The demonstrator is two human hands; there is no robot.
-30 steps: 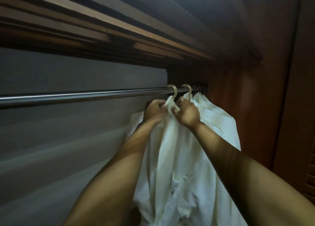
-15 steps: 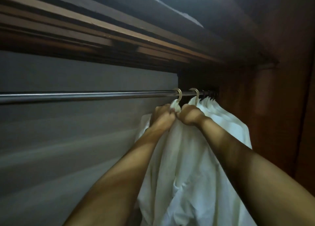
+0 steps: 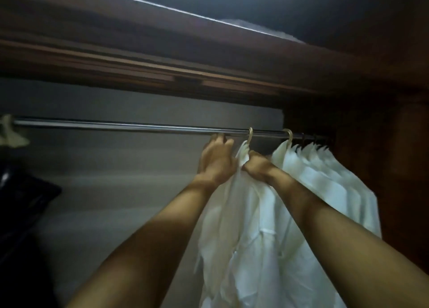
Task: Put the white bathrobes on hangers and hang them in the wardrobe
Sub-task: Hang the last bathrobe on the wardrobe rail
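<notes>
Inside a dark wooden wardrobe, seen from the head camera looking up along both bare forearms.

Rail: a metal rail (image 3: 139, 126) runs across the wardrobe, just above both hands.

Left hand: the left hand (image 3: 217, 161) is raised beside the robe's collar, fingertips up at the rail; whether the fingers hold cloth or only rest against it I cannot tell.

Right hand: the right hand (image 3: 256, 166) is closed into a fist, gripping the collar cloth just below the hook.

Front robe: a white bathrobe (image 3: 243, 226) hangs between the two hands and drapes down under both wrists.

Hook: its pale hanger hook (image 3: 250, 135) sits over the rail, directly above the right hand and beside the left fingertips.

Other robes: more white bathrobes (image 3: 325, 180) hang packed together to the right of the right hand; the nearest one's hook (image 3: 289, 134) is on the rail.

Far left: an empty pale hanger (image 3: 11, 135) hangs well away from the left hand.
</notes>
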